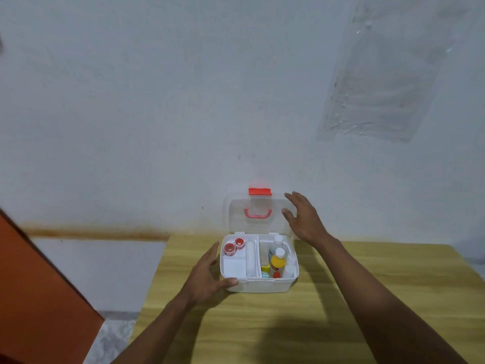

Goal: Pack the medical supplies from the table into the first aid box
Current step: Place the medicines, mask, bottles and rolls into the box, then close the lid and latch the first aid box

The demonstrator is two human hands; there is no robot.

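Box [258, 283]: white, open on the table [341, 298] by the wall.
Lid [236, 214]: upright – clear, red latch on top.
Inside: two tape rolls [233, 246] left, yellow bottle [277, 262] right.
Left hand [206, 277]: fingers spread, thumb touching the box's front-left corner – not gripping.
Right hand [304, 219]: open, at the lid's right edge; contact unclear.

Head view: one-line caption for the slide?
Left hand steadies the packed first aid box; right hand at the open lid.

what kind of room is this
Probably a plain room in a home, not a clinic: a bare stained wall, a wooden table against it, and a household first aid box.
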